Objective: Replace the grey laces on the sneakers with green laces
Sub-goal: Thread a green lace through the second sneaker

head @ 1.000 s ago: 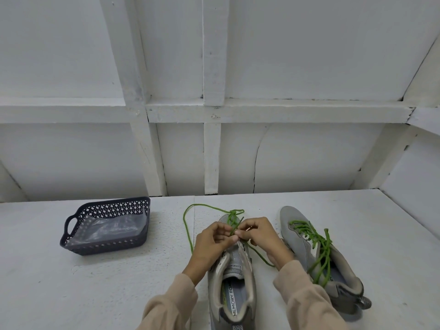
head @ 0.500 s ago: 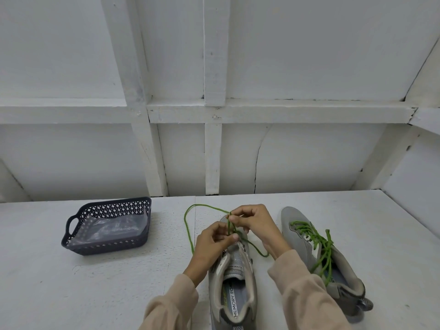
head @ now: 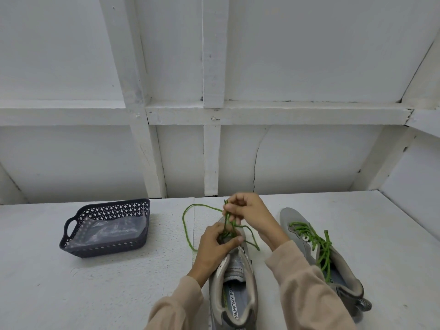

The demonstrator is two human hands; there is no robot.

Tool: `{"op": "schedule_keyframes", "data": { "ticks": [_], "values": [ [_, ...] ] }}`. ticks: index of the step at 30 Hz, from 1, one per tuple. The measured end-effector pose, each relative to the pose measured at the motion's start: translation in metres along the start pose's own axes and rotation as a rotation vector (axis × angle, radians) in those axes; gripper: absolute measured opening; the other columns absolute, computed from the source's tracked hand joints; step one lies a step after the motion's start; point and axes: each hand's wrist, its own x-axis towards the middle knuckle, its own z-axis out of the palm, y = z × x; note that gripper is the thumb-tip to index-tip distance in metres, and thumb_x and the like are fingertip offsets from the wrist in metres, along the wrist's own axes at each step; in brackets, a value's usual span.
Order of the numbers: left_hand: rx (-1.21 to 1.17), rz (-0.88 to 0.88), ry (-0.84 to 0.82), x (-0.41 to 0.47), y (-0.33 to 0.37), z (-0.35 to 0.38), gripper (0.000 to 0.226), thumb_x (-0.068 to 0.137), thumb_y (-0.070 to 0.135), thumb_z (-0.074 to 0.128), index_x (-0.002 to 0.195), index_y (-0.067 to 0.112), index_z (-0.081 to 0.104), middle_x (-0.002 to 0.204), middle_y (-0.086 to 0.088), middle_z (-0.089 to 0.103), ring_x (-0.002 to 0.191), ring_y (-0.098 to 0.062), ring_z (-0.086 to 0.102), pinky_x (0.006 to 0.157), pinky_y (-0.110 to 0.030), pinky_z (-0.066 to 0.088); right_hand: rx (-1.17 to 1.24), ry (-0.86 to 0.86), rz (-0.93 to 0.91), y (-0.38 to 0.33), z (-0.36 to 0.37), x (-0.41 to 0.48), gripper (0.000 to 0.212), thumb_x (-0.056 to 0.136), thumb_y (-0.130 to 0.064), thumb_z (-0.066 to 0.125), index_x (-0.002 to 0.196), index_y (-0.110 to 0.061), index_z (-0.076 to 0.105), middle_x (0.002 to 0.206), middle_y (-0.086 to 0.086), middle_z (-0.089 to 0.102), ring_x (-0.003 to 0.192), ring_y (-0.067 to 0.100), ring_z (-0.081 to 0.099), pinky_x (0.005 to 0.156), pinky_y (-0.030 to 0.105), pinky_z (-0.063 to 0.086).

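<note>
Step in hand: threading the lowest eyelets of the grey mesh sneaker (head: pixel 235 270), which lies with its toe pointing away from the person; I judge the task past halfway.
Second shoe: the second grey sneaker (head: pixel 294 222) stands to the right, already strung with its own green lacing (head: pixel 320 246), ends loose.
Grey laces: none shows on either shoe.
Right hand (head: pixel 250 210): raised above the toe, thumb and forefinger pinching the green cord lace (head: pixel 184 225) and drawing it up; the other fingers are curled in.
Left hand (head: pixel 215 246): grips the front of the shoe, thumb pressed across the eyelet rows; the fingers beyond are hidden, so I cannot tell whether they also hold the cord.
Lace: one long slack loop trails left over the white painted table (head: pixel 95 282), a shorter one lies right of the toe.
Next move: probably take up the slack, even the two ends, then cross to the next pair of eyelets while the shoe is kept steady.
Room: bare tabletop lies left of the loop and in front of the toe.
Edges: the white battened wall (head: pixel 309 163) closes the far side; the dark perforated plastic basket (head: pixel 104 248), holding a clear plastic bag (head: pixel 112 232), sits well apart on the left; the second shoe is near the right forearm, so a wide pull that way may snag.
</note>
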Motion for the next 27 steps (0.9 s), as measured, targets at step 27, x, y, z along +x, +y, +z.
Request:
{"op": "schedule_keyframes", "data": {
  "ticks": [27],
  "values": [
    [0.003, 0.026, 0.028, -0.006, 0.007, 0.001, 0.034, 0.095, 0.039, 0.051, 0.081, 0.017, 0.074, 0.078, 0.006, 0.072, 0.078, -0.005, 0.063, 0.072, -0.016, 0.044, -0.521, 0.043, 0.225, -0.015, -0.038, 0.012, 0.036, 0.091, -0.033, 0.065, 0.113, -0.004, 0.063, 0.105, 0.017, 0.066, 0.056, 0.022, 0.062, 0.046, 0.026, 0.046]
  ]
}}
